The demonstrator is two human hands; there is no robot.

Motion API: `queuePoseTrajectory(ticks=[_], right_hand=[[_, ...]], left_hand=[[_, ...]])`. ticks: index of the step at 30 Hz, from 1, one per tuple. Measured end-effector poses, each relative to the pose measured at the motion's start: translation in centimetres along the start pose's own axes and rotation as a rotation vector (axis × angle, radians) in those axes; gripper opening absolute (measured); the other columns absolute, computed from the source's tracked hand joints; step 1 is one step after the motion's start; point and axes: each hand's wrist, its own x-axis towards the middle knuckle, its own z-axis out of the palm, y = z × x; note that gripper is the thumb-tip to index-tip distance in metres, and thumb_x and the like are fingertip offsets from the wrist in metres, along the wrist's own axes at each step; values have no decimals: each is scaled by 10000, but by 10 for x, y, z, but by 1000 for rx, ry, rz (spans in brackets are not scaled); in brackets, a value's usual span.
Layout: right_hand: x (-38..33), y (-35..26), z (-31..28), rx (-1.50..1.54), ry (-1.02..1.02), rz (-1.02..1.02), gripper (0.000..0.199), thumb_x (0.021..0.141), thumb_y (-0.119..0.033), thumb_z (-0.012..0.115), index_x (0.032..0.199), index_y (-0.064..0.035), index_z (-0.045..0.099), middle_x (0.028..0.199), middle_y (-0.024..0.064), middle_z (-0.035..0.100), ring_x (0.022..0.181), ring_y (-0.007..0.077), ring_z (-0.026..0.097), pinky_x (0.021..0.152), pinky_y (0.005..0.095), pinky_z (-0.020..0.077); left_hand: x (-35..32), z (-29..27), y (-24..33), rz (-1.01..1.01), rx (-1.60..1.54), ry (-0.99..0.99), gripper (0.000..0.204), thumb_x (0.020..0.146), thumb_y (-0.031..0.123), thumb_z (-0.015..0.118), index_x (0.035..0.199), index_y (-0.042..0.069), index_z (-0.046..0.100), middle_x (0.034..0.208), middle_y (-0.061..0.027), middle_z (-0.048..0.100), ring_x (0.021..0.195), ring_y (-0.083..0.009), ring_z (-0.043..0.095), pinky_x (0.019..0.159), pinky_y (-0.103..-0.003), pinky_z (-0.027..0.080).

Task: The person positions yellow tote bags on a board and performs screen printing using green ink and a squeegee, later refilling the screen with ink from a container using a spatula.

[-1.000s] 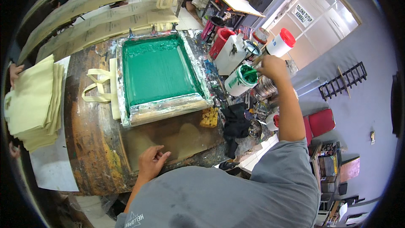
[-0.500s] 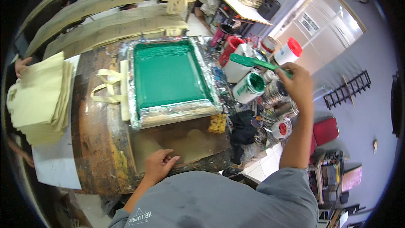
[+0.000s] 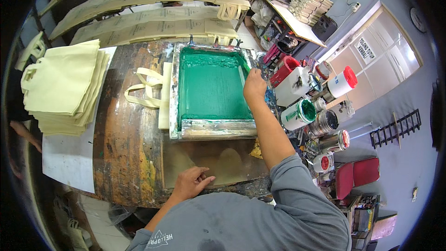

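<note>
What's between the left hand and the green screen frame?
In the head view, only a bare stretch of brown worktop separates the left hand from the screen frame; a yellow scrap lies off to the right.

Head-worn fisheye, steeply down, close.

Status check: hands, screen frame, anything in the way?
Right hand at right inner edge of green-inked screen frame, grip hidden. Left hand flat on table front. Tote bag under frame. Open ink tub close right.

Paint tins point(image 3: 320, 121) crowding frame's point(image 3: 211, 128) right
</note>
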Motion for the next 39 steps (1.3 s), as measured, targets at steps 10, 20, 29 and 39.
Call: queuePoseTrajectory(ticks=[10,20,29,39], right_hand=[[-7,-8,58,368,-135,11,352,959,-44,556,1285,42,658,1062,320,741,978,515,723,863,575,594],[-16,-97,36,384,-347,-244,430,964,-43,556,1382,-38,657,1086,311,731,986,474,725,845,571,594],[-24,-83,26,-12,-94,-547,388,1050,-110,540,1423,-109,649,1086,193,626,948,363,700,738,483,618],[-2,8,26,58,-261,-157,401,1025,-87,552,1410,-126,659,1127,249,639,971,431,731,829,528,611]], left_hand=[[2,-3,3,31,22,-28,401,901,320,875,1139,10,786,857,-115,733,705,-210,709,654,-343,570],[2,-4,4,42,36,-3,401,905,313,872,1150,10,778,862,-113,731,709,-214,708,654,-345,572],[1,-3,1,1,14,-22,407,895,273,889,1166,-10,778,890,-130,749,727,-195,715,667,-329,579],[2,-1,4,24,37,-1,384,925,298,854,1153,-1,775,858,-111,725,686,-202,685,643,-341,569]])
